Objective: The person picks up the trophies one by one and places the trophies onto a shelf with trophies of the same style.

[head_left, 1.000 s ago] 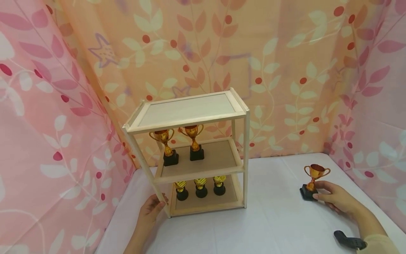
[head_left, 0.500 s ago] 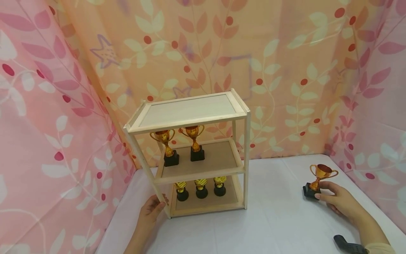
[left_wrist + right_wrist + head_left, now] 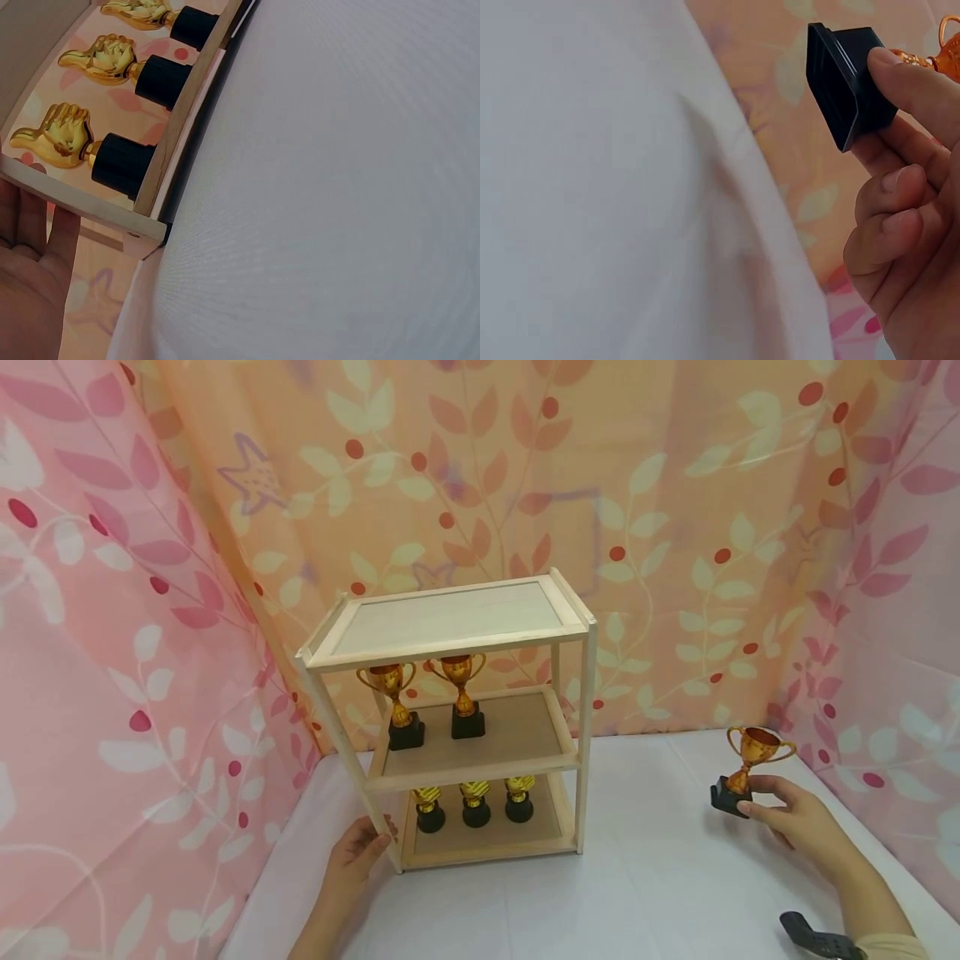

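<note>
My right hand [image 3: 802,827] pinches a bronze-coloured two-handled trophy cup [image 3: 759,746] by its square black base [image 3: 866,75], thumb on one side and fingers on the other. The right wrist view looks into the hollow underside of the base, lifted off the white cloth. At the three-tier wooden shelf [image 3: 450,620], my left hand [image 3: 356,858] grips the front left post [image 3: 341,743] low down. On the middle tier stand two gold cup trophies, one at the left [image 3: 402,720] and another [image 3: 461,681] beside it. The bottom tier bears three gold thumbs-up trophies [image 3: 64,139] on round black bases.
A white cloth [image 3: 645,877] covers the table under the shelf. Flowered curtains [image 3: 660,460] close in the back and both sides. A dark strap piece [image 3: 817,937] sits at my right wrist. The shelf's top tier hides the rims of the middle cups.
My right hand has shifted right, then upward and slightly back left with the trophy cup, which now stands higher in view. The left hand keeps its grip on the post.
</note>
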`<state>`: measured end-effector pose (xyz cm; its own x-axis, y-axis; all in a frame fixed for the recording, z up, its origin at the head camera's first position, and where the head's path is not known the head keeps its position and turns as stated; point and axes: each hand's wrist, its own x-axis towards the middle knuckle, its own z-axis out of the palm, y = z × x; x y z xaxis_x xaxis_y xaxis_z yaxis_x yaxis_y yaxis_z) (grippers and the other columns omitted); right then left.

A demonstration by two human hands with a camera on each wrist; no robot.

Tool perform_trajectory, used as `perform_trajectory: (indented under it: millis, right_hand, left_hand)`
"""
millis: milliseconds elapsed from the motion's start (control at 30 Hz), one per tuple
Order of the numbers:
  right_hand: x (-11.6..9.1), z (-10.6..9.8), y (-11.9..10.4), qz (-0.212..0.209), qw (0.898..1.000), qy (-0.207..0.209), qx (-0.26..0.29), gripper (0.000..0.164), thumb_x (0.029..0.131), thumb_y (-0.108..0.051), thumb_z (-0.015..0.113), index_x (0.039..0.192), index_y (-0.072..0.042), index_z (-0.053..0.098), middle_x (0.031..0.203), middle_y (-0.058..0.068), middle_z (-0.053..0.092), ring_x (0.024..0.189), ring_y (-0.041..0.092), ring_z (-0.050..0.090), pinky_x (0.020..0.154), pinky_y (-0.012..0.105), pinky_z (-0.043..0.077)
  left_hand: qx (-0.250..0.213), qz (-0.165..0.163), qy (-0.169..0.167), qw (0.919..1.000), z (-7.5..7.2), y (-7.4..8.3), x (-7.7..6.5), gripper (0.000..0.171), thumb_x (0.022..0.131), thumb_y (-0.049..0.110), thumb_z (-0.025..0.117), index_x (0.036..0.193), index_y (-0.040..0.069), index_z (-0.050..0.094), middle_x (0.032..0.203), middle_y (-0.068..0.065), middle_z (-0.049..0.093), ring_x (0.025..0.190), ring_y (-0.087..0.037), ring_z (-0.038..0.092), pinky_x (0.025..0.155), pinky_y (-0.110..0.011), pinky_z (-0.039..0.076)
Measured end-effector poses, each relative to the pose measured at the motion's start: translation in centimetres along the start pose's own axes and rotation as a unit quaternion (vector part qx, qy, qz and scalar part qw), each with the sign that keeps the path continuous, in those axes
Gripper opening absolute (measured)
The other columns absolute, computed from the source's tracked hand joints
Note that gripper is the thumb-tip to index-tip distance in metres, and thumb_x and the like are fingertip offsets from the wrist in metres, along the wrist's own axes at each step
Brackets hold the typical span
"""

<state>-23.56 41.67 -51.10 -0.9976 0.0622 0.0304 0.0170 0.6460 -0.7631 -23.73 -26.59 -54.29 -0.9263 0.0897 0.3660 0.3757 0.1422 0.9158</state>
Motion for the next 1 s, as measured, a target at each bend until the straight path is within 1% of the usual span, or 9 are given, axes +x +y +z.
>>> perform_trajectory:
  millis: [33, 133, 267, 500, 533, 733, 867, 933, 1000]
  right_hand:
    - [0.0, -0.1, -0.5, 0.002, 1.000, -0.001, 0.000, 0.069, 0.089, -0.050, 0.062, 0.139, -0.010, 0.037, 0.055, -0.002, 0.041, 0.041, 0.022, 0.042, 0.039, 0.034, 0.036]
    - [-0.2, -0.3, -2.0, 0.001, 1.000, -0.001, -0.002, 0.068, 0.090, -0.052, 0.061, 0.139, -0.013, 0.037, 0.056, 0.001, 0.042, 0.044, 0.024, 0.044, 0.042, 0.034, 0.036]
    - [-0.6, -0.6, -3.5, -0.005, 1.000, 0.002, -0.011, 0.066, 0.091, -0.054, 0.058, 0.141, -0.017, 0.036, 0.068, 0.005, 0.048, 0.051, 0.026, 0.046, 0.047, 0.033, 0.037]
    - [-1.1, -0.6, -5.7, -0.021, 0.999, 0.023, -0.008, 0.065, 0.090, -0.053, 0.060, 0.139, -0.017, 0.039, 0.069, 0.006, 0.048, 0.053, 0.025, 0.046, 0.046, 0.032, 0.038]
    - [-1.3, -0.6, -6.0, -0.023, 0.999, 0.027, -0.008, 0.064, 0.090, -0.053, 0.060, 0.138, -0.017, 0.039, 0.074, 0.006, 0.050, 0.053, 0.025, 0.046, 0.046, 0.032, 0.038]
    - [-2.0, -0.5, -7.7, -0.042, 0.998, 0.049, 0.009, 0.055, 0.090, -0.048, 0.063, 0.134, -0.021, 0.044, 0.098, 0.001, 0.055, 0.056, 0.022, 0.047, 0.048, 0.031, 0.041]
    - [-2.4, -0.5, -9.1, -0.049, 0.997, 0.052, 0.010, 0.052, 0.090, -0.046, 0.063, 0.133, -0.022, 0.046, 0.106, -0.004, 0.057, 0.068, 0.016, 0.055, 0.053, 0.029, 0.044]
    - [-2.7, -0.4, -9.8, -0.051, 0.997, 0.052, 0.006, 0.053, 0.090, -0.047, 0.064, 0.133, -0.022, 0.046, 0.107, -0.006, 0.059, 0.073, 0.014, 0.057, 0.054, 0.029, 0.045]
    - [-2.9, -0.3, -10.5, -0.054, 0.997, 0.055, 0.003, 0.054, 0.089, -0.047, 0.065, 0.133, -0.022, 0.046, 0.103, -0.006, 0.060, 0.069, 0.014, 0.057, 0.052, 0.029, 0.044]
  left_hand:
    - [-0.002, -0.004, 0.002, 1.0000, 0.0, 0.0, 0.0, 0.030, 0.097, 0.008, 0.055, 0.123, -0.006, 0.053, 0.110, -0.014, 0.064, 0.101, -0.012, 0.062, 0.088, -0.021, 0.051]
    - [-0.002, -0.021, 0.006, 0.9998, 0.0, 0.0, 0.0, 0.031, 0.097, 0.010, 0.056, 0.124, -0.005, 0.053, 0.110, -0.012, 0.065, 0.102, -0.011, 0.062, 0.088, -0.022, 0.051]
    - [-0.002, -0.039, 0.016, 0.9991, 0.1, 0.0, 0.0, 0.032, 0.096, 0.013, 0.057, 0.123, -0.004, 0.053, 0.110, -0.012, 0.065, 0.102, -0.012, 0.062, 0.089, -0.022, 0.051]
    - [-0.004, -0.037, 0.020, 0.9991, 0.1, 0.1, 0.0, 0.030, 0.096, 0.012, 0.057, 0.123, -0.001, 0.055, 0.110, -0.010, 0.065, 0.101, -0.011, 0.062, 0.088, -0.022, 0.051]
    - [-0.005, -0.037, 0.019, 0.9991, 0.1, 0.1, 0.0, 0.029, 0.096, 0.011, 0.057, 0.123, -0.001, 0.055, 0.110, -0.009, 0.065, 0.101, -0.011, 0.062, 0.088, -0.022, 0.051]
    - [-0.001, -0.050, 0.026, 0.9984, 0.2, 0.1, -0.1, 0.030, 0.096, 0.013, 0.058, 0.123, -0.001, 0.055, 0.110, -0.009, 0.066, 0.101, -0.011, 0.062, 0.088, -0.021, 0.051]
    - [0.002, -0.055, 0.028, 0.9981, 0.2, 0.2, -0.1, 0.031, 0.096, 0.014, 0.058, 0.123, -0.002, 0.055, 0.110, -0.010, 0.066, 0.101, -0.011, 0.063, 0.088, -0.022, 0.051]
    - [-0.002, -0.051, 0.027, 0.9983, 0.2, 0.2, -0.1, 0.030, 0.096, 0.012, 0.057, 0.122, -0.001, 0.055, 0.110, -0.010, 0.065, 0.101, -0.011, 0.063, 0.088, -0.022, 0.051]
    - [-0.004, -0.049, 0.025, 0.9985, 0.2, 0.2, 0.0, 0.030, 0.096, 0.012, 0.057, 0.123, -0.002, 0.055, 0.110, -0.009, 0.065, 0.101, -0.011, 0.063, 0.088, -0.022, 0.051]
